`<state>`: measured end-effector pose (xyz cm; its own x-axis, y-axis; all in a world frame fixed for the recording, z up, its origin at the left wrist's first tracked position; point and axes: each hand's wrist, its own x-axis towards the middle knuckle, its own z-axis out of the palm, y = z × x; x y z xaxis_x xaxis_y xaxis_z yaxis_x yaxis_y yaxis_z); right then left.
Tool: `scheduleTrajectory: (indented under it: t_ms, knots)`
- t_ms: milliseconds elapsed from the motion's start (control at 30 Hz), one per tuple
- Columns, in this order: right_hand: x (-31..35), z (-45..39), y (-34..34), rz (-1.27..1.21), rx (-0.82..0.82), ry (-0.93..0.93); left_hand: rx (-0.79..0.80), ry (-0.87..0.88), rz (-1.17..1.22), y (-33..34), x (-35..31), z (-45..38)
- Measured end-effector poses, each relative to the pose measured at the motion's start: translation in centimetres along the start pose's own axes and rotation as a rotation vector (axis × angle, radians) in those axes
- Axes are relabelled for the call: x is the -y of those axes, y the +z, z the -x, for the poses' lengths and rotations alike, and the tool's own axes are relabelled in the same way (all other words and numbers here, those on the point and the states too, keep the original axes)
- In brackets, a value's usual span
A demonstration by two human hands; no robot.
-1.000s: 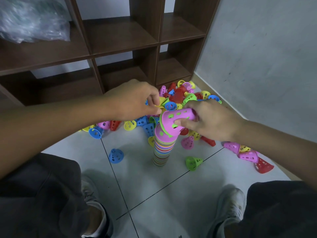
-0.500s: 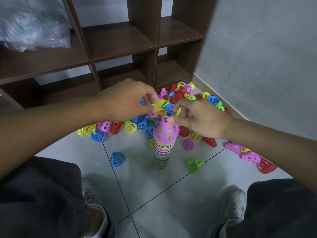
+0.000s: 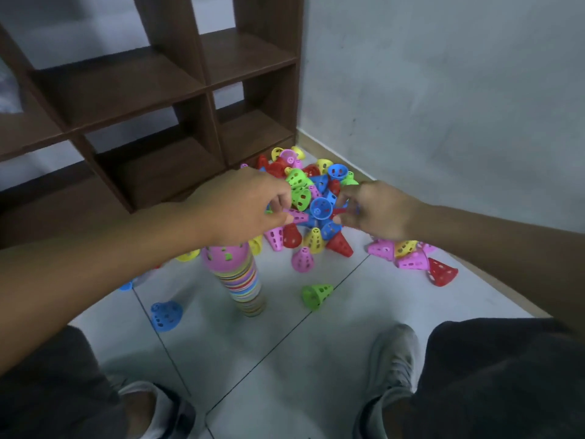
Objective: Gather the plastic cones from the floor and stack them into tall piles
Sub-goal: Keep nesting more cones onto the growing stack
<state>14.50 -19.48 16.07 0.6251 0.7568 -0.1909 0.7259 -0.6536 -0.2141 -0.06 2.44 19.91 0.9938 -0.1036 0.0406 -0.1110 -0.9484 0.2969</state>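
Observation:
A tall stack of cones (image 3: 245, 282), topped by a pink cone (image 3: 225, 255), stands on the floor tiles just below my left wrist. Behind it lies a heap of loose cones (image 3: 319, 182) in red, blue, green, yellow and pink. My left hand (image 3: 250, 207) reaches over the stack into the heap and pinches a small pink cone (image 3: 298, 215) between thumb and fingers. My right hand (image 3: 376, 212) is at the heap's right side, its curled fingertips closed on a red cone (image 3: 340, 211) beside a blue cone (image 3: 321, 209).
Single cones lie apart on the tiles: a green one (image 3: 315, 294), a blue one (image 3: 166, 315), a red one (image 3: 441, 272) by pink ones (image 3: 411, 261). A dark wooden shelf unit (image 3: 177, 90) stands behind, a grey wall (image 3: 443, 90) on the right. My shoes (image 3: 392, 359) are near the bottom.
Both hands left the top of the stack and moved forward into the heap. The pink cone now sits on the stack, and the view turned right.

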Motion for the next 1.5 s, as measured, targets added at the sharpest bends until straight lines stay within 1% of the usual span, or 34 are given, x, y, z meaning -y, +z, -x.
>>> scheduleTrajectory:
  t_ms: [67, 133, 200, 267, 333, 433, 500, 633, 733, 800, 933, 1033, 1100, 1167, 1200, 1300, 1333, 1400, 1500]
  knots:
    - [-2.3, -0.1, 0.6, 0.067, 0.006, 0.025, -0.016, -0.005, -0.018, 2.2, -0.8, -1.2]
    - [-4.7, -0.2, 1.5, 0.072, 0.032, 0.058, -0.041, -0.03, -0.046, 5.0, -1.3, -2.3]
    - [-7.3, -0.1, 2.7, 0.07, 0.069, 0.117, -0.026, -0.074, -0.045, 8.0, -1.7, -3.3]
    - [-10.0, 0.2, 4.3, 0.115, 0.127, 0.166, 0.013, -0.111, 0.016, 11.1, -1.9, -4.2]
    - [-12.4, 0.5, 6.0, 0.097, 0.165, 0.21, 0.057, -0.153, 0.11, 14.0, -2.0, -5.0]
    - [-15.3, 0.7, 8.4, 0.038, 0.178, 0.253, 0.102, -0.212, 0.228, 17.8, -2.0, -6.0]
    - [-17.1, 0.8, 10.2, 0.032, 0.169, 0.308, 0.114, -0.231, 0.247, 20.4, -1.8, -6.7]
    - [-20.4, 1.4, 13.7, 0.025, 0.168, 0.42, 0.224, -0.317, 0.221, 25.7, -0.9, -7.7]
    - [-23.0, 2.0, 16.0, 0.024, 0.208, 0.555, 0.347, -0.382, 0.182, 29.5, -0.4, -8.1]
    - [-24.8, 2.6, 17.0, 0.016, 0.231, 0.613, 0.413, -0.433, 0.174, 31.4, -0.1, -8.0]
    - [-26.9, 4.0, 17.6, -0.041, 0.267, 0.657, 0.462, -0.506, 0.184, 34.3, 0.8, -7.8]
    - [-28.5, 4.5, 18.4, -0.101, 0.214, 0.714, 0.493, -0.536, 0.213, 36.0, 1.3, -7.4]
    - [-29.2, 4.4, 19.4, -0.078, 0.192, 0.659, 0.468, -0.523, 0.209, 37.1, 1.6, -7.2]
    - [-29.9, 3.8, 20.6, -0.036, 0.19, 0.573, 0.385, -0.48, 0.203, 37.8, 2.0, -7.0]
    - [-30.2, 3.3, 21.2, -0.044, 0.163, 0.557, 0.33, -0.454, 0.198, 38.1, 2.2, -7.0]
    - [-30.8, 1.7, 22.6, -0.253, 0.053, 0.624, 0.12, -0.352, 0.154, 38.3, 2.4, -7.1]
    - [-31.1, 1.1, 23.3, -0.295, 0.034, 0.621, 0.058, -0.323, 0.141, 38.1, 2.4, -7.3]
    - [-31.4, 0.1, 23.8, -0.322, 0.006, 0.594, -0.035, -0.306, 0.134, 37.6, 2.4, -7.7]
    - [-31.6, -1.3, 24.1, -0.286, -0.021, 0.557, -0.124, -0.31, 0.097, 36.8, 2.8, -8.4]
